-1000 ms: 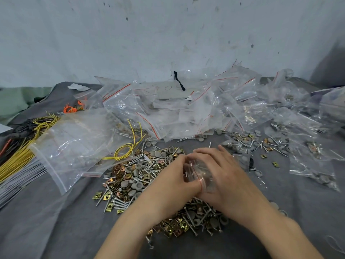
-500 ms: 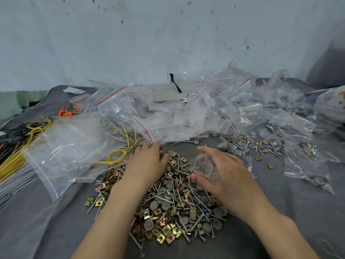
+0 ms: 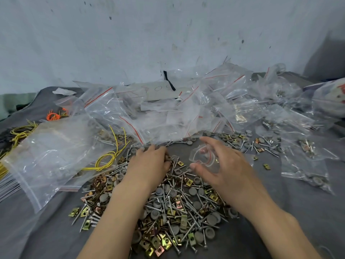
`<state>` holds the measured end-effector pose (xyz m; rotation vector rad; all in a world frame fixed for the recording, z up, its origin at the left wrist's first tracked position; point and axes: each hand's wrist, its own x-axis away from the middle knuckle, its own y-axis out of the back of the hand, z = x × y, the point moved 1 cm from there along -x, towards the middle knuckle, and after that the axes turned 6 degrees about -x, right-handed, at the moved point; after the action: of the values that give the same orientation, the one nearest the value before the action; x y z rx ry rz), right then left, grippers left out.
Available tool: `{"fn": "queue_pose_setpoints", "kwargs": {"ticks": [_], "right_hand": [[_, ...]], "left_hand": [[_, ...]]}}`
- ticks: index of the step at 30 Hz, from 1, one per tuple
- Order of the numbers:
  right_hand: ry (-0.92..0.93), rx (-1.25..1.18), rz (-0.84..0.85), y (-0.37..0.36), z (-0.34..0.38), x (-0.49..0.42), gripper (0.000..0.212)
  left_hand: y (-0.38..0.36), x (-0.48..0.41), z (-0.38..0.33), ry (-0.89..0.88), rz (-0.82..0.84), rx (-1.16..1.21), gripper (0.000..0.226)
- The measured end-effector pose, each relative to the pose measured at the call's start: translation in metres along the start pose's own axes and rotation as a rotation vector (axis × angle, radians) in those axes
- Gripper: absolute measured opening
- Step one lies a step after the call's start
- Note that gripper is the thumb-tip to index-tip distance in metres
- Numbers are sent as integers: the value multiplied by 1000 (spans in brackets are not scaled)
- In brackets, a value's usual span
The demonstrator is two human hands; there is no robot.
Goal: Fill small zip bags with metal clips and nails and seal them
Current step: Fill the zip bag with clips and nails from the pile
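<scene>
Presently on the grey cloth (image 3: 298,212), listed outward from the hands:

1. Left hand (image 3: 149,163): palm down on the far edge of the pile of nails and clips (image 3: 173,212), fingers bent down into the hardware. Whether they grip any piece cannot be told (the fingertips are hidden).
2. Right hand (image 3: 224,165): raised just above the cloth, beside the left hand and apart from it. The thumb is low and the fingers arch wide over a small zip bag (image 3: 203,157), which it holds crumpled between them.
3. Pile of nails and clips: under and between both forearms. Silver nails, brass-coloured square clips and round grey caps lie mixed together.
4. Heap of bags (image 3: 168,113): just beyond the fingertips, clear plastic with red seal lines, lying before the wall (image 3: 130,43).
5. Large clear bag (image 3: 56,157): left of the left hand, lying flat.
6. Yellow wire (image 3: 110,156): a loop between the large clear bag and the left hand.
7. Orange wire (image 3: 53,115): far left, beyond the large clear bag.
8. Filled bags (image 3: 308,165): right of the right hand, well apart from it, with hardware showing inside.
9. Smaller scatter (image 3: 252,143): nails and caps beyond the right hand, to its right.
</scene>
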<state>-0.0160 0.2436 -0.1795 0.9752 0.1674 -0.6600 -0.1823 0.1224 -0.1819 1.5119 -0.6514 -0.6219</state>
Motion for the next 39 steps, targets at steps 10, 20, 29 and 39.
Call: {"fn": "queue_pose_setpoints", "kwargs": {"ticks": [10, 20, 29, 39], "right_hand": [[37, 14, 14, -8, 15, 5, 66], [61, 46, 67, -16, 19, 6, 68], [64, 43, 115, -22, 21, 4, 73], [85, 113, 194, -24, 22, 6, 80]], "left_hand": [[2, 10, 13, -142, -53, 231, 21], [6, 24, 37, -164, -141, 535, 20], [17, 48, 51, -223, -133, 493, 20], [14, 63, 55, -167, -301, 549, 33]]}}
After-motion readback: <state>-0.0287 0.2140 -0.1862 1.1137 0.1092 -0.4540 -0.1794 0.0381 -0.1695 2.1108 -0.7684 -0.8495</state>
